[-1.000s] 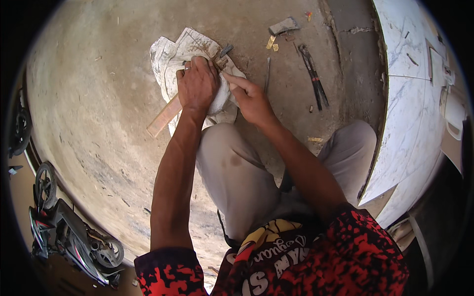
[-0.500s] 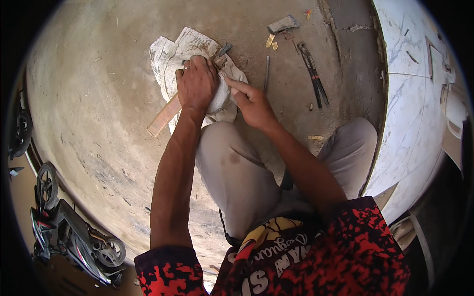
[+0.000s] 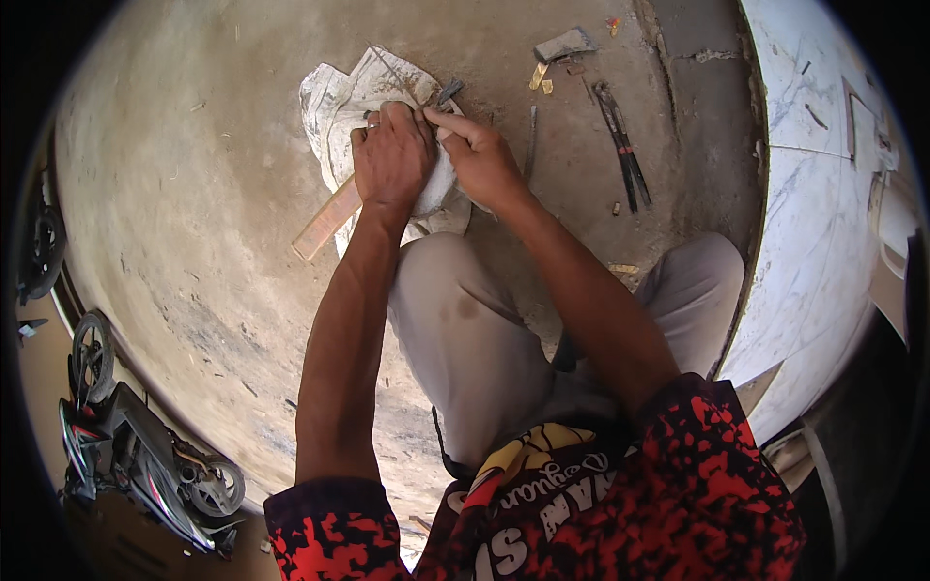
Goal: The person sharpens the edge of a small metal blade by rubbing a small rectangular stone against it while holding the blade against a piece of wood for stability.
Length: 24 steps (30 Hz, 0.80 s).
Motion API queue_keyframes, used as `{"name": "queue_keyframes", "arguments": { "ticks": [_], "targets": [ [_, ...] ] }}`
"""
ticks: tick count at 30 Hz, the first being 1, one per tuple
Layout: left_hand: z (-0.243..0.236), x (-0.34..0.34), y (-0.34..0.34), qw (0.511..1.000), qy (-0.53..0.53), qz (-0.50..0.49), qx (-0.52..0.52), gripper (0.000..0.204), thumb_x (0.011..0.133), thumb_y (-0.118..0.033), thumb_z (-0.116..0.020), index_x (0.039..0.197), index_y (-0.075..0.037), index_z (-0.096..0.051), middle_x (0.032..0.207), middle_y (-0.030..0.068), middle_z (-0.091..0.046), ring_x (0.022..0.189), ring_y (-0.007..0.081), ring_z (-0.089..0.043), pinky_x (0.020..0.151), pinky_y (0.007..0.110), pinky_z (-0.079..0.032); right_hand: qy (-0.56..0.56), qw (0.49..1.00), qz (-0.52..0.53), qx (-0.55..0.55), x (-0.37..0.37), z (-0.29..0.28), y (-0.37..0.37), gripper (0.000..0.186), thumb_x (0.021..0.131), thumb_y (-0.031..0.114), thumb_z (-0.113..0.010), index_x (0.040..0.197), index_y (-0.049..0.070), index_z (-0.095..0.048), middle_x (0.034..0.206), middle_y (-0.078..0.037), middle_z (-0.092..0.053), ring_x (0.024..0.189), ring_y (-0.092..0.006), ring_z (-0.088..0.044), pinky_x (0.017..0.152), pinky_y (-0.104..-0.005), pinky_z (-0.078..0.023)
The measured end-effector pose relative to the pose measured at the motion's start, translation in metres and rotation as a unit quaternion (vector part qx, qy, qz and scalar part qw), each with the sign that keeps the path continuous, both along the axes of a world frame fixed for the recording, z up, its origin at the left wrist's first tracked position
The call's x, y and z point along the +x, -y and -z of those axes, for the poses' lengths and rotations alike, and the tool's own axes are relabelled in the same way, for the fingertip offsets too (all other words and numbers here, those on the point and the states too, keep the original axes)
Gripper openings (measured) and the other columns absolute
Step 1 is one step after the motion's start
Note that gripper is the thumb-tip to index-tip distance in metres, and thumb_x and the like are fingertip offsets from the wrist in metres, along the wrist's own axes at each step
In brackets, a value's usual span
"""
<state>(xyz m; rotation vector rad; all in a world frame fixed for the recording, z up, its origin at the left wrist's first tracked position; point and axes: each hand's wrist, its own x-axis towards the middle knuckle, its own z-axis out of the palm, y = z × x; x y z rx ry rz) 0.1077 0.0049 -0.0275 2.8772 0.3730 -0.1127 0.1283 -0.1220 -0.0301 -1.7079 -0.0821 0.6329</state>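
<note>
My left hand (image 3: 395, 155) is closed over a work piece on a crumpled whitish cloth (image 3: 325, 102). A flat wooden strip (image 3: 325, 223) sticks out below the hand, toward the lower left. My right hand (image 3: 480, 160) is closed with its index finger stretched forward, touching or nearly touching the left fingers. What looks like a thin grey rod (image 3: 392, 73) runs up-left over the cloth, in line with the right hand; its near end is hidden by the hands. A small dark block (image 3: 449, 92) lies just beyond the fingertips.
Right of the cloth lie a narrow metal bar (image 3: 532, 140), long-handled pliers or cutters (image 3: 625, 150) and a greyish block (image 3: 566, 45) beside yellow scraps. My knee (image 3: 436, 261) is close below the cloth. A tiled ledge (image 3: 804, 194) borders the right; a motorcycle (image 3: 145, 455) stands lower left.
My right hand has moved forward and left, up against the left fingers. The thin rod now shows beyond the hands. My left hand stays on the work piece.
</note>
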Motion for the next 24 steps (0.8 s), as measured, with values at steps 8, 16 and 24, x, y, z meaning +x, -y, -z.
{"name": "queue_keyframes", "arguments": {
  "ticks": [8, 16, 24],
  "targets": [
    [0.0, 0.0, 0.0, 1.0, 0.018, 0.01, 0.017, 0.024, 0.095, -0.027, -0.046, 0.087, -0.005, -0.052, 0.086, 0.0144, -0.059, 0.088, 0.0315, -0.059, 0.078, 0.046, -0.04, 0.022, 1.0, 0.007, 0.006, -0.04, -0.01, 0.033, 0.032, 0.094, 0.013, -0.051, 0.124, 0.005, -0.061, 0.116, -0.017, -0.066, 0.105, -0.0217, -0.064, 0.09, -0.0309, -0.047],
    [0.001, -0.002, 0.004, 0.999, 0.035, 0.009, 0.035, 0.024, 0.095, -0.027, -0.045, 0.086, -0.005, -0.052, 0.084, 0.0149, -0.06, 0.087, 0.0323, -0.06, 0.078, 0.046, -0.04, -0.026, 0.999, -0.016, -0.011, -0.024, -0.02, 0.032, 0.033, 0.097, 0.011, -0.05, 0.128, 0.006, -0.059, 0.111, -0.008, -0.066, 0.093, -0.0095, -0.055, 0.087, -0.0255, -0.044],
    [-0.001, 0.005, 0.003, 0.999, 0.03, 0.008, 0.013, 0.025, 0.095, -0.028, -0.045, 0.086, -0.005, -0.05, 0.083, 0.0159, -0.062, 0.086, 0.0331, -0.06, 0.077, 0.047, -0.04, -0.097, 0.99, -0.059, -0.082, 0.009, -0.041, 0.015, 0.033, 0.096, 0.011, -0.049, 0.126, 0.001, -0.058, 0.124, -0.017, -0.061, 0.116, -0.0177, -0.056, 0.098, -0.0315, -0.042]
  ]
}}
